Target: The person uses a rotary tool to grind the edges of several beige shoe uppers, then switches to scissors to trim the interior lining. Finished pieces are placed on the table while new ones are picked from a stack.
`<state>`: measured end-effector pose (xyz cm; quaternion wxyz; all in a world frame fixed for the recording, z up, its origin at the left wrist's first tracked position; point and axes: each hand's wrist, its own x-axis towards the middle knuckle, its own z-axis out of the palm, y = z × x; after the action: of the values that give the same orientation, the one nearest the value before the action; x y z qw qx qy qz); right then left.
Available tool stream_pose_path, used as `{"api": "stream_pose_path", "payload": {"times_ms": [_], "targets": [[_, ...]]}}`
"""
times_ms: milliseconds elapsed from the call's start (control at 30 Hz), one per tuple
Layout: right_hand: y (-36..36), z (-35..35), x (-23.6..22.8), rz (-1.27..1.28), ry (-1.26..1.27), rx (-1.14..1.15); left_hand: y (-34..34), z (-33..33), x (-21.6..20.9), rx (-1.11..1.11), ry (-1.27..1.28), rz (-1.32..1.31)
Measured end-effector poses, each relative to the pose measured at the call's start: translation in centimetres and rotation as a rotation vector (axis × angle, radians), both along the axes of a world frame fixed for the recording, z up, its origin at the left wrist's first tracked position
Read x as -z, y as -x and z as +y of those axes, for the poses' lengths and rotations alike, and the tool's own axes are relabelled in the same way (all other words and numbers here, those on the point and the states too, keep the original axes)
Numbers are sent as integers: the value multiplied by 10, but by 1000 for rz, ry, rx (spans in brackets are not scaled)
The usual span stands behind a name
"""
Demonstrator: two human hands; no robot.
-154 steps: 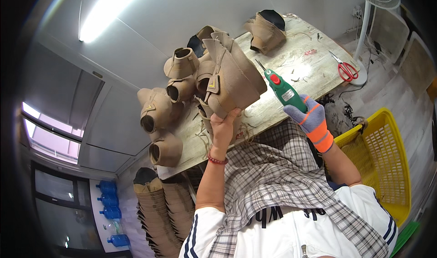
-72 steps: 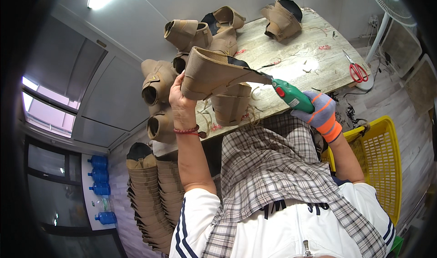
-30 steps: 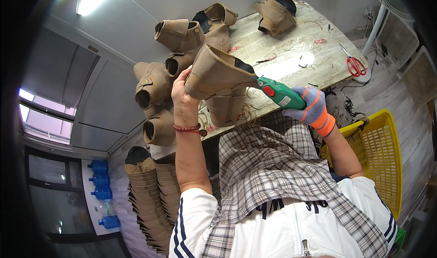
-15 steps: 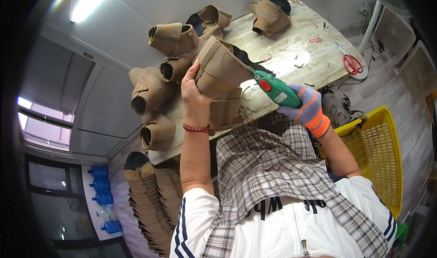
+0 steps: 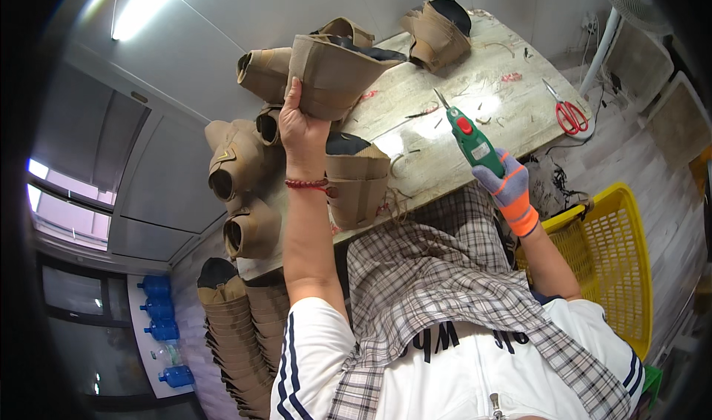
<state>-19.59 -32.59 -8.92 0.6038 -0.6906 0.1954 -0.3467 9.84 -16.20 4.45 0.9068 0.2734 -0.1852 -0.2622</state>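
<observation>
My bare left hand (image 5: 304, 137), with a red bead bracelet at the wrist, is closed on the lower edge of a tan shoe upper (image 5: 335, 77) with a black lining. It holds the upper raised over the table's far left part. In its grey and orange glove, my right hand (image 5: 510, 186) grips a green electric trimmer (image 5: 472, 140) with a red button. The trimmer's pointed metal tip faces away from me and stands apart from the upper. Between my arms, another tan upper (image 5: 357, 179) stands at the table's near edge.
Several tan uppers (image 5: 241, 157) crowd the left side of the table (image 5: 445, 146), and a nested bunch (image 5: 437, 38) sits at the back. Red-handled scissors (image 5: 571, 116) lie at the right. Stacked uppers (image 5: 233, 338) stand at lower left, a yellow basket (image 5: 619, 272) at right.
My left hand has lifted the upper up and away to the far left. The trimmer has come away from it, moving right and turning its tip more away from me.
</observation>
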Motion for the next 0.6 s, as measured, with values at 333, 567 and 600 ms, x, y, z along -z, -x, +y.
{"api": "stream_pose_path", "payload": {"times_ms": [333, 567, 600], "targets": [[11, -12, 15, 29, 30, 38, -89, 47, -92, -1260, -1200, -1407], [-1, -1, 15, 24, -3, -13, -212, 52, -95, -785, -2054, -1570], [-1, 0, 14, -1, 16, -16, -214, 53, -79, -874, -1891, -1485]]}}
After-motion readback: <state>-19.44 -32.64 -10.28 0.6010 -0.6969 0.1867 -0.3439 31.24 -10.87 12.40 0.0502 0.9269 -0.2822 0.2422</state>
